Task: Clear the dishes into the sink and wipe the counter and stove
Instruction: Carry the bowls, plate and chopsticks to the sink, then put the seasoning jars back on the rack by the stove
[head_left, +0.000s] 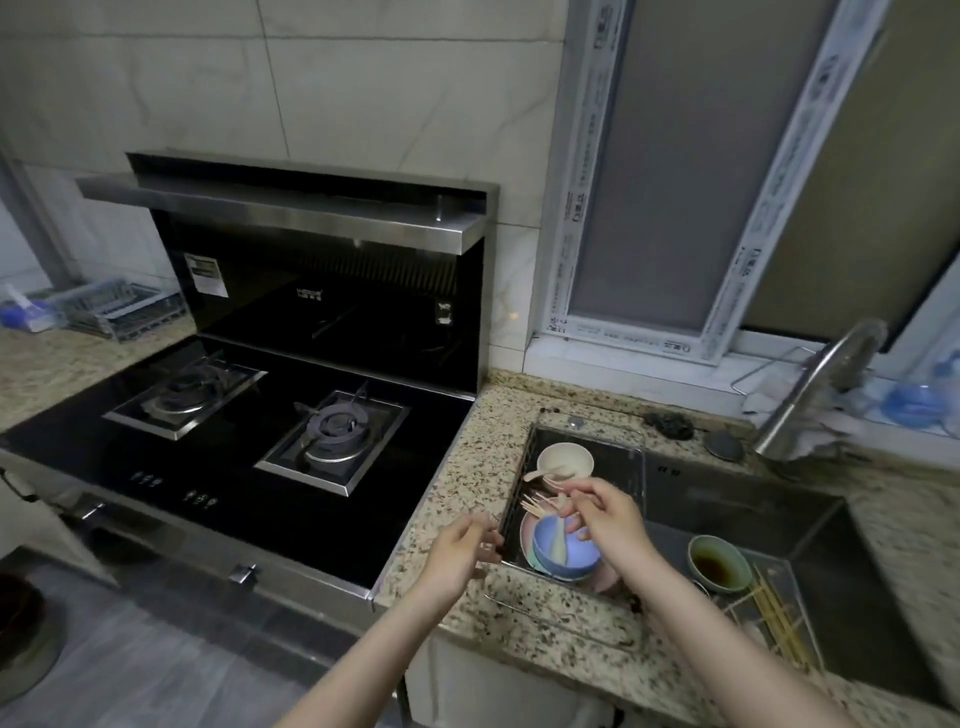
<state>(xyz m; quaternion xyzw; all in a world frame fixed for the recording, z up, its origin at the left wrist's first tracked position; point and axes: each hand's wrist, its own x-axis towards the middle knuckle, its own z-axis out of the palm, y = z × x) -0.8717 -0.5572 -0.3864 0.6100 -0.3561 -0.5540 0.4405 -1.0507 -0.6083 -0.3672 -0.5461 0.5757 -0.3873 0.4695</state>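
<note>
A wire drain basket (640, 470) sits across the left end of the sink (810, 525). In it lie a cream bowl (565, 460) with a cream spoon, several small forks (535, 504), and a blue bowl (563, 551) stacked on pastel plates. My right hand (605, 517) hovers over the blue bowl, fingers curled and pinching a small pale utensil. My left hand (460, 553) grips the basket's left rim at the counter edge. A green bowl (719, 564) with dark sauce and several chopsticks (776, 618) lie in the sink's right part.
A black glass stove (218, 457) with two burners lies to the left under a hood. Speckled granite counter (467, 457) runs between stove and sink. A faucet (810, 389) leans over the sink's back right. A dish rack (119, 309) stands far left.
</note>
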